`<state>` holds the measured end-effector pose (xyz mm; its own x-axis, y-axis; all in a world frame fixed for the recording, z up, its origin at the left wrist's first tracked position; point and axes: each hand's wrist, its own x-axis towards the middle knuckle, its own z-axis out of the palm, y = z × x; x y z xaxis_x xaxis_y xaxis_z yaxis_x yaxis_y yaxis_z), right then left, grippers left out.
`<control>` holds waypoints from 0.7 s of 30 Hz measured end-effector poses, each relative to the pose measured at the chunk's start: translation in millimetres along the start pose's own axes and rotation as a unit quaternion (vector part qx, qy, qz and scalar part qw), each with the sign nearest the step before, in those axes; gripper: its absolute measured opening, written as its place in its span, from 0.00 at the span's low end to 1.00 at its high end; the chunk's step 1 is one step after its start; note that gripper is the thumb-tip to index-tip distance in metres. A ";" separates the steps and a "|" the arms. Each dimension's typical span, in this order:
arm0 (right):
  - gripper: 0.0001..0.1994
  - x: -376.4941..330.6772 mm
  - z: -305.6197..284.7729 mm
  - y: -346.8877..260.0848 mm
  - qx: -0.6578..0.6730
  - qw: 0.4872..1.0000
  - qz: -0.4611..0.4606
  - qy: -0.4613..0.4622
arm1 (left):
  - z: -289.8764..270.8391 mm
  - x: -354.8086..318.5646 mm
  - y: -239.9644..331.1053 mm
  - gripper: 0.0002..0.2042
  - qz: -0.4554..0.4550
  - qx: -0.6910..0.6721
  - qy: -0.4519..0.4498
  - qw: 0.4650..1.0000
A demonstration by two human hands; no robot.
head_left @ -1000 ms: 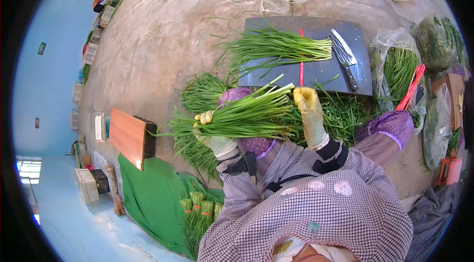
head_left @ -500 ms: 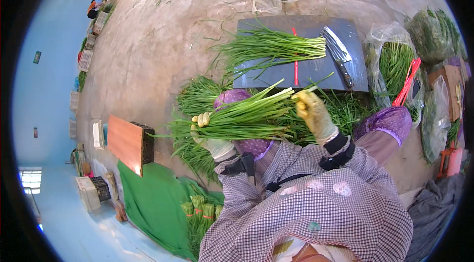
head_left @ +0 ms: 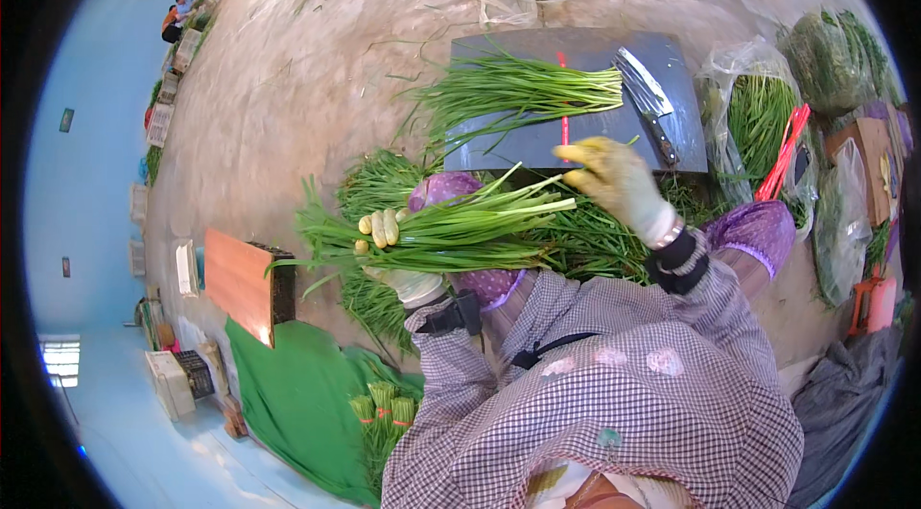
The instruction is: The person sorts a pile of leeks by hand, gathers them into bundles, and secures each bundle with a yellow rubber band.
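One loose sheaf of slender green, pale-ended stalks [head_left: 480,229] grasped by a yellow-white-gloved left hand [head_left: 386,231]; matching right hand [head_left: 622,183], grip unclear.

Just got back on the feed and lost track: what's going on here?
A person's gloved left hand grips a bunch of long green stalks. The gloved right hand is beside their pale ends; whether it holds anything is unclear. On the blue-grey board, another bunch lies across a red strip, with a knife alongside.
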<state>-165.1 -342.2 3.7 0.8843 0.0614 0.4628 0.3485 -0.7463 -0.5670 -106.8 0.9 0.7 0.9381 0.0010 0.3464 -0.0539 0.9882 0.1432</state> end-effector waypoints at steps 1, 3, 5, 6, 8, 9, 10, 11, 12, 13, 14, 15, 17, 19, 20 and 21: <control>0.12 12.9 15.6 -9.3 0.050 0.997 -0.045 -0.021 | 1.1 1.8 -2.0 0.06 0.000 0.009 0.012 1.000; 0.10 24.0 39.6 -16.4 0.060 0.982 -0.131 -0.120 | 0.0 1.8 -2.3 0.06 -0.012 0.019 0.016 1.000; 0.10 21.8 52.3 -6.9 -0.046 0.960 -0.208 -0.182 | -7.9 -1.2 4.9 0.06 -0.002 0.029 0.033 0.999; 0.08 13.9 51.9 2.1 -0.045 0.976 -0.167 -0.133 | -15.0 -4.8 11.5 0.06 0.013 0.027 0.059 0.998; 0.06 0.5 38.4 32.3 -0.063 0.987 -0.146 -0.018 | -35.6 -14.0 29.6 0.07 0.008 -0.027 0.078 0.997; 0.06 -9.8 28.2 45.0 -0.100 0.990 -0.057 -0.079 | -47.6 -21.1 40.1 0.07 0.013 -0.082 0.104 0.991; 0.07 -19.5 19.1 54.7 -0.160 0.971 0.057 -0.166 | -61.3 -26.9 49.7 0.07 0.027 -0.121 0.128 0.984; 0.08 -29.1 12.1 59.4 -0.218 0.932 0.087 -0.275 | -76.7 -28.2 56.5 0.07 0.022 -0.059 0.137 0.989; 0.09 -38.9 13.9 56.1 -0.106 0.966 0.071 -0.226 | -90.4 -28.8 63.2 0.07 0.027 0.063 0.155 0.986; 0.10 -48.4 16.0 48.3 -0.014 0.978 0.079 -0.195 | -101.5 -27.9 68.3 0.07 0.039 0.184 0.172 0.967; 0.12 -54.5 19.6 38.5 0.069 0.974 0.108 -0.185 | -109.0 -27.5 71.7 0.07 0.050 0.302 0.186 0.934; 0.17 -56.8 26.8 27.3 0.162 0.967 0.068 -0.186 | -112.1 -30.6 72.9 0.07 0.051 0.298 0.189 0.934; 0.18 -58.3 41.4 1.0 0.275 0.932 0.071 -0.226 | -107.5 -32.0 70.1 0.09 0.043 0.168 0.185 0.967; 0.17 -53.1 52.8 -19.9 0.347 0.895 0.106 -0.259 | -89.9 -30.7 62.1 0.11 0.025 0.006 0.184 0.983; 0.17 -49.9 55.1 -26.5 0.394 0.871 0.108 -0.272 | -78.5 -27.8 56.6 0.11 0.038 0.069 0.178 0.981; 0.15 -46.1 56.8 -31.3 0.364 0.886 0.112 -0.264 | -66.4 -24.6 50.5 0.11 0.054 0.094 0.176 0.978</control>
<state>-199.2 -284.0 -38.6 0.9112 0.4119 0.0088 0.0841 -0.1649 -0.9827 -109.9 60.9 -62.2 0.9814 0.1892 0.0329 -0.1902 0.9342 0.3019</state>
